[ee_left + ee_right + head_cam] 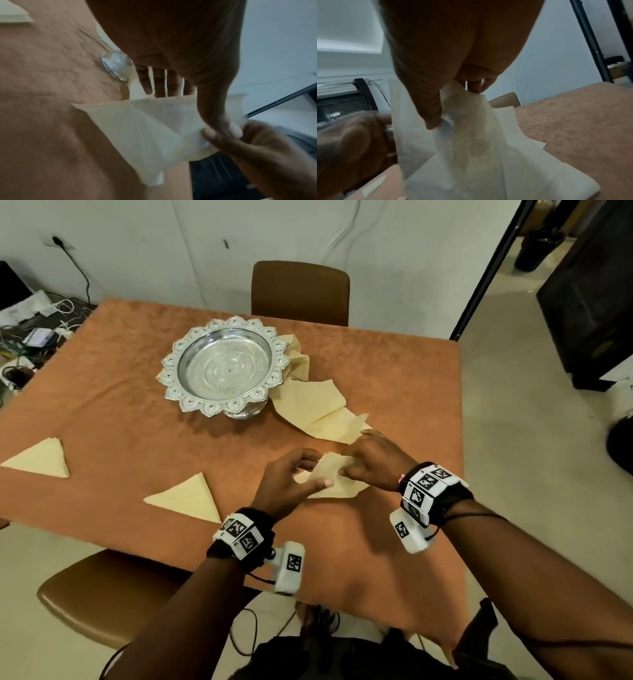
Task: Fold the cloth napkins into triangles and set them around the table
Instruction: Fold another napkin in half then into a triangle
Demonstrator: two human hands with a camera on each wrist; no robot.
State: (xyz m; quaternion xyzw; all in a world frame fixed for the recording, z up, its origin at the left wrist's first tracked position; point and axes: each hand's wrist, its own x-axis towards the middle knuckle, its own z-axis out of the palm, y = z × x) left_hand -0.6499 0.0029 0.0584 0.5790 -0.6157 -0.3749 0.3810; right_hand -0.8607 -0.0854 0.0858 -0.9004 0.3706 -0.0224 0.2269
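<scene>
A cream cloth napkin (330,479) is held just above the orange tablecloth (120,392), partly folded. My left hand (294,477) pinches its left edge between thumb and fingers. My right hand (370,462) pinches its upper right part. In the left wrist view the napkin (145,129) hangs as a creased triangle from both hands. In the right wrist view the napkin (471,135) drapes down from my thumb and fingers. Two folded triangles (39,460) (186,498) lie on the near left of the table. Unfolded napkins (315,405) lie beside the silver tray.
A silver pedestal tray (222,364) stands mid-table, empty, with one napkin tucked behind its right rim. A brown chair (299,290) stands at the far side, another (109,587) at the near left. Cables and boxes (34,326) clutter the floor at left.
</scene>
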